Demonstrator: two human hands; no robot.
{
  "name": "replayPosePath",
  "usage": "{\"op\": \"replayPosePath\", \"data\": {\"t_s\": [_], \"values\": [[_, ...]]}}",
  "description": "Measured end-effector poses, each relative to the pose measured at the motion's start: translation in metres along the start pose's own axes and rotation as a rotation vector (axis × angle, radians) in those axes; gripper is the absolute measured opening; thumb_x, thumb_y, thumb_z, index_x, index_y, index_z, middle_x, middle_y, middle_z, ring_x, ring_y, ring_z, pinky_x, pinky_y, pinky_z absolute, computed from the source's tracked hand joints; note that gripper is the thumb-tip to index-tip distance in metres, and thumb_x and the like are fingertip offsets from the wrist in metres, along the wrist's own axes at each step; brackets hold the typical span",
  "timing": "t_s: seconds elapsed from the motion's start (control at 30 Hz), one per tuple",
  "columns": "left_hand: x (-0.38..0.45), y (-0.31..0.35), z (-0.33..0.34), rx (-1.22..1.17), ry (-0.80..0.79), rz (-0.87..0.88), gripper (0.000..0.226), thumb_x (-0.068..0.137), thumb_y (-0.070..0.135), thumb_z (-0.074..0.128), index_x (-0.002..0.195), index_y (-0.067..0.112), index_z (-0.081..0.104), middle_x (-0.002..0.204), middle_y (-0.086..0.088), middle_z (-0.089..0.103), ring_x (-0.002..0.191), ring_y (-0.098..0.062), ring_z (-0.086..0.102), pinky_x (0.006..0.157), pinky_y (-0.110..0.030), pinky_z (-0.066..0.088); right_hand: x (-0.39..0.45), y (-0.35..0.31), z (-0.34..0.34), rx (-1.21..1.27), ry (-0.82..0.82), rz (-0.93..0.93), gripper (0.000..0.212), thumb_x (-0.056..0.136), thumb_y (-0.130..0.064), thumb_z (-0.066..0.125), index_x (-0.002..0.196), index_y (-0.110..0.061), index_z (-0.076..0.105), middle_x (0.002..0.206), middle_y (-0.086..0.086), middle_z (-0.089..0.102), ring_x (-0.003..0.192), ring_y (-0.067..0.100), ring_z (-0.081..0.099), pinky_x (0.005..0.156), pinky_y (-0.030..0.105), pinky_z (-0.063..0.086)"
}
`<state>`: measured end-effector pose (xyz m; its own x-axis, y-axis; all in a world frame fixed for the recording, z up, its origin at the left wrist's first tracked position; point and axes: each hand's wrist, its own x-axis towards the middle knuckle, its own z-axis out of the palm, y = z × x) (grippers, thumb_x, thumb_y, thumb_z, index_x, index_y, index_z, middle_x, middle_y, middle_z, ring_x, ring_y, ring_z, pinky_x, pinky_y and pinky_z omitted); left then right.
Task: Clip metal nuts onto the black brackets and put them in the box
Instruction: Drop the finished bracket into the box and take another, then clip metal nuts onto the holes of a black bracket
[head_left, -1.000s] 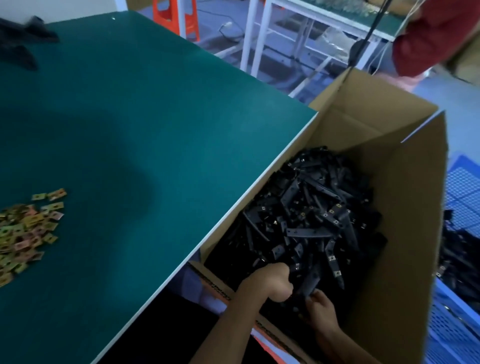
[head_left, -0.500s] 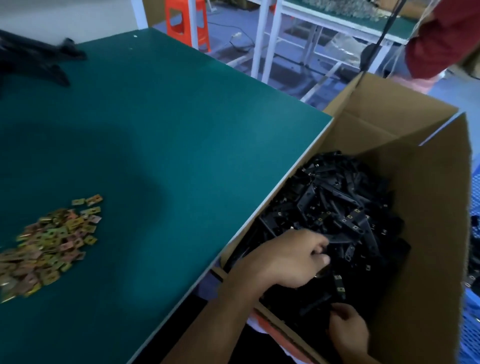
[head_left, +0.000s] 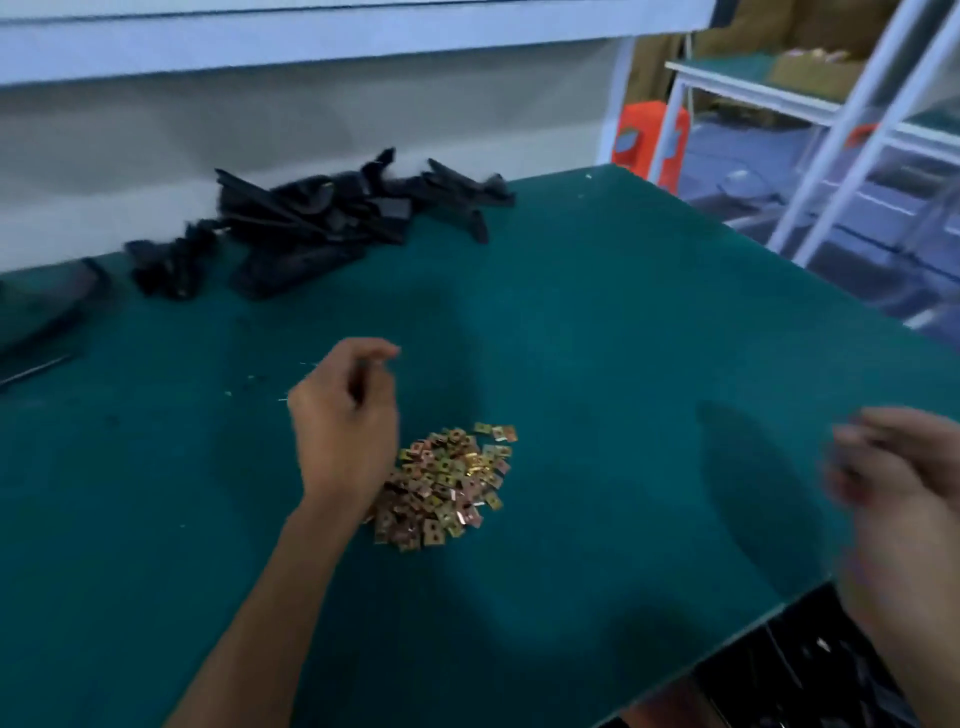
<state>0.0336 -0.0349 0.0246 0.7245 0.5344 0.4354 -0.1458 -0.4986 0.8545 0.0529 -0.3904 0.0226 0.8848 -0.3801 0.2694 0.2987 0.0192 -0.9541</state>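
From the head camera I see my left hand (head_left: 343, 431) at the centre of the frame, over the green tabletop (head_left: 597, 322), fingers (head_left: 382, 353) curled loosely inward; I cannot tell whether they hold anything. Just right of its wrist lies the heap of brass-coloured metal nuts (head_left: 447, 486), partly covered by the hand's edge. My right hand (head_left: 893, 467) sits at the right edge of the frame, too blurred for me to tell its state. The pile of black brackets (head_left: 322, 223) lies in the upper left, at the tabletop's far edge, well apart from the nuts. At the lower right corner, below the tabletop edge, more black parts (head_left: 779, 675) show.
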Motion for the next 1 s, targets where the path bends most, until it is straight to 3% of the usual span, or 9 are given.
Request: {"op": "replayPosePath", "data": {"t_s": [0.17, 0.3, 0.4, 0.47, 0.57, 0.67, 0.77, 0.9, 1.0], "values": [[0.013, -0.035, -0.029, -0.209, 0.219, -0.125, 0.026, 0.097, 0.009, 0.052, 0.082, 0.023, 0.068, 0.047, 0.01, 0.038, 0.041, -0.013, 0.027, 0.041, -0.025, 0.024, 0.004, 0.004, 0.151, -0.097, -0.42, -0.248, 0.038, 0.09, 0.017, 0.058, 0.086, -0.018, 0.072, 0.083, -0.015, 0.076, 0.079, 0.012, 0.071, 0.08, 0.026, 0.055], [0.027, -0.05, -0.032, -0.383, 0.342, -0.257, 0.03, 0.098, 0.004, 0.05, 0.08, 0.019, 0.068, 0.05, 0.006, 0.034, 0.044, -0.017, 0.021, 0.047, -0.028, 0.022, 0.027, 0.03, 0.27, -0.191, -0.724, -0.153, 0.038, 0.089, 0.015, 0.058, 0.097, -0.016, 0.078, 0.114, -0.001, 0.075, 0.096, 0.006, 0.069, 0.093, 0.03, 0.055], [0.034, -0.057, -0.031, -0.424, 0.351, -0.291, 0.032, 0.098, 0.003, 0.05, 0.079, 0.022, 0.068, 0.051, 0.006, 0.032, 0.045, -0.017, 0.02, 0.047, -0.027, 0.02, 0.053, 0.053, 0.355, -0.491, -0.854, -0.11, 0.041, 0.092, 0.008, 0.054, 0.116, -0.016, 0.076, 0.146, -0.001, 0.055, 0.13, 0.009, 0.052, 0.113, 0.021, 0.036], [0.039, -0.061, -0.031, -0.435, 0.37, -0.323, 0.034, 0.098, 0.001, 0.05, 0.078, 0.022, 0.068, 0.051, 0.004, 0.033, 0.046, -0.017, 0.021, 0.047, -0.027, 0.02, 0.072, 0.07, 0.395, -0.686, -0.935, -0.114, 0.053, 0.088, 0.009, 0.048, 0.128, -0.016, 0.072, 0.161, -0.002, 0.036, 0.15, 0.021, 0.028, 0.124, 0.03, 0.021], [0.041, -0.064, -0.03, -0.462, 0.375, -0.37, 0.034, 0.099, 0.0, 0.049, 0.079, 0.02, 0.067, 0.051, -0.001, 0.034, 0.043, -0.016, 0.021, 0.046, -0.026, 0.019, 0.088, 0.086, 0.445, -0.825, -1.0, -0.152, 0.062, 0.084, 0.006, 0.049, 0.134, -0.026, 0.069, 0.171, -0.007, 0.014, 0.157, 0.022, 0.0, 0.129, 0.045, 0.006], [0.041, -0.065, -0.031, -0.475, 0.362, -0.403, 0.037, 0.1, 0.0, 0.048, 0.077, 0.023, 0.067, 0.048, 0.0, 0.033, 0.041, -0.015, 0.019, 0.044, -0.024, 0.017, 0.095, 0.095, 0.481, -0.957, -1.041, -0.266, 0.064, 0.086, 0.0, 0.055, 0.14, -0.033, 0.062, 0.172, -0.006, 0.005, 0.158, 0.025, -0.007, 0.127, 0.054, 0.001], [0.042, -0.067, -0.03, -0.441, 0.356, -0.421, 0.038, 0.099, -0.001, 0.047, 0.076, 0.023, 0.066, 0.047, 0.003, 0.032, 0.041, -0.012, 0.019, 0.043, -0.021, 0.017, 0.099, 0.093, 0.5, -1.14, -1.056, -0.396, 0.056, 0.09, -0.003, 0.058, 0.144, -0.019, 0.058, 0.171, 0.004, 0.01, 0.157, 0.029, 0.003, 0.125, 0.051, 0.006], [0.044, -0.064, -0.03, -0.417, 0.353, -0.398, 0.034, 0.098, -0.002, 0.048, 0.077, 0.019, 0.065, 0.045, 0.008, 0.033, 0.039, -0.008, 0.02, 0.041, -0.019, 0.017, 0.102, 0.081, 0.499, -1.217, -0.948, -0.536, 0.024, 0.087, 0.0, 0.06, 0.103, -0.008, 0.075, 0.161, 0.01, 0.034, 0.129, 0.031, 0.049, 0.118, 0.047, 0.02], [0.042, -0.062, -0.031, -0.375, 0.336, -0.372, 0.029, 0.098, -0.001, 0.047, 0.081, 0.014, 0.065, 0.045, 0.01, 0.035, 0.039, -0.008, 0.021, 0.041, -0.02, 0.018, 0.108, 0.069, 0.478, -1.238, -0.791, -0.657, 0.013, 0.087, -0.002, 0.061, 0.078, -0.01, 0.067, 0.148, 0.011, 0.046, 0.112, 0.032, 0.056, 0.112, 0.048, 0.026]]}}
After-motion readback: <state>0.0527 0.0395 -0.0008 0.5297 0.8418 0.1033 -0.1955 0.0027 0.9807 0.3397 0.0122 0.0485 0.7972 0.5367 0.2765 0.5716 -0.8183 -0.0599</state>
